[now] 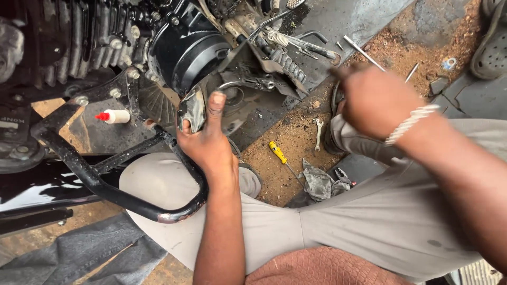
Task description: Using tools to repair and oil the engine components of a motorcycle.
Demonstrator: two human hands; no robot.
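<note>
Metal cover (193, 108), grey and worn, sits at the lower side of the motorcycle engine (185, 47), just below the round black casing. Left hand (206, 140) holds it: fingers wrapped around its edge, thumb pressed flat up its face. Right hand (377, 100) is up off the ground to the right, well apart from the cover, blurred; can't tell if its fingers are closed or gripping anything. A white bracelet (412, 122) sits on that wrist.

Black crash bar (105, 184) loops under the left forearm, across the knee. Small white bottle with red tip (113, 116) lies on its side left of the cover, under the engine.

On the dirt floor between the legs: yellow-handled screwdriver (278, 153), small spanner (318, 132), grey rag (319, 182). Thin metal rod (363, 51) lies further up, near the right hand. Coil spring (277, 38) shows by the footrest linkage.
</note>
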